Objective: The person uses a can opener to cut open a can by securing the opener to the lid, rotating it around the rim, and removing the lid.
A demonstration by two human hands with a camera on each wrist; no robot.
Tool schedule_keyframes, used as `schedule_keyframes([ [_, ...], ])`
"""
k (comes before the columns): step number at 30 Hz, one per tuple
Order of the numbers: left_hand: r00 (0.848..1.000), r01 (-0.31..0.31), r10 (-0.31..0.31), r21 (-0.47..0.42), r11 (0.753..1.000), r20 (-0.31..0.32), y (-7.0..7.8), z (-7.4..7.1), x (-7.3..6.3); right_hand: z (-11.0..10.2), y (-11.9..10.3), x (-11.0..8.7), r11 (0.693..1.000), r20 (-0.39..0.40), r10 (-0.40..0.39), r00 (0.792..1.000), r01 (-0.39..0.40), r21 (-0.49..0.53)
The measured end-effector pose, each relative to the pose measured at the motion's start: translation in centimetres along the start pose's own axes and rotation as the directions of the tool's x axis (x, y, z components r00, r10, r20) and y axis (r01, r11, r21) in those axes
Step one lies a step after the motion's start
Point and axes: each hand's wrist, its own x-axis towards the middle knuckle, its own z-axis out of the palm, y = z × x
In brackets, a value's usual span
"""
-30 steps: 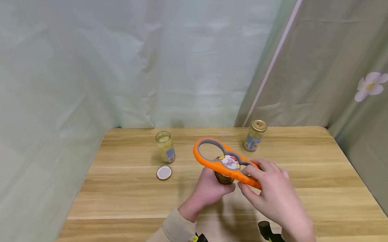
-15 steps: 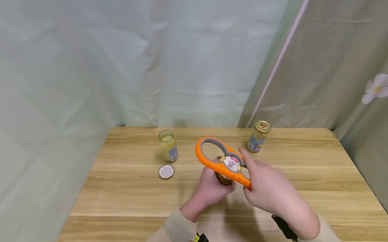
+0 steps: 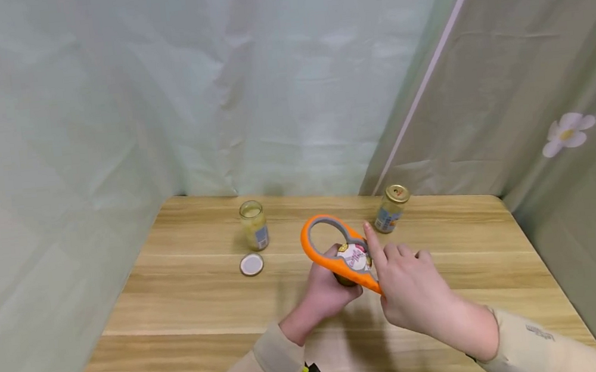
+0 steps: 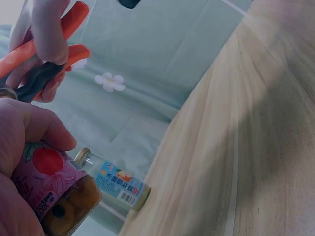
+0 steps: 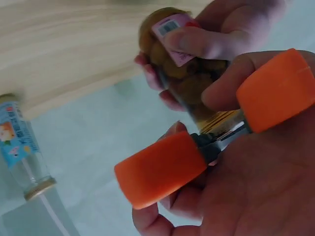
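We log the right hand (image 3: 413, 291) curled round the handle end of the orange tool (image 3: 332, 262), index finger extended, with the tool's inner edge around the lid (image 3: 355, 256) of the filled jar (image 5: 189, 88), which the left hand (image 3: 326, 288) wraps above the table (image 3: 181, 317); we judge a weak squeeze could make the tool slip, a jerk could spill contents; lidless jar (image 3: 255, 231) and capped jar (image 3: 389, 216) stand beyond

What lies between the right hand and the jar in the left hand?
The orange opener: the right hand grips one end, and its frame sits around the jar's lid. The head view shows this.
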Motion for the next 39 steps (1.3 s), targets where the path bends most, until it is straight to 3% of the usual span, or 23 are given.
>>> schedule_keyframes([
  [4,1.000,0.006,-0.007,-0.029,1.000,-0.026,-0.1,0.1,-0.1,-0.4,-0.1,0.3,0.999,-0.051,-0.019,0.999,0.017,-0.042],
  [10,0.993,-0.073,0.066,-0.066,0.995,-0.098,0.2,0.0,0.1,-0.5,0.0,0.9,0.997,-0.152,0.059,0.987,-0.052,0.051],
  [15,0.988,-0.071,0.058,-0.081,0.994,-0.144,0.6,-0.1,0.1,0.0,-0.1,1.3,0.992,-0.216,0.106,0.971,-0.088,0.092],
  [22,0.986,-0.017,0.002,-0.091,0.996,-0.166,1.1,-0.2,-0.1,-0.4,-0.4,1.9,0.988,-0.174,0.114,0.978,-0.093,0.123],
  [27,0.983,-0.017,-0.001,-0.096,0.995,-0.181,1.2,-0.3,-0.1,-0.8,-0.5,2.5,0.990,-0.151,0.089,0.984,-0.072,0.119],
  [39,0.990,-0.009,0.001,-0.056,0.998,-0.143,1.5,-1.0,-0.1,-0.6,-0.3,2.9,0.999,-0.267,0.030,0.963,-0.022,0.033],
])
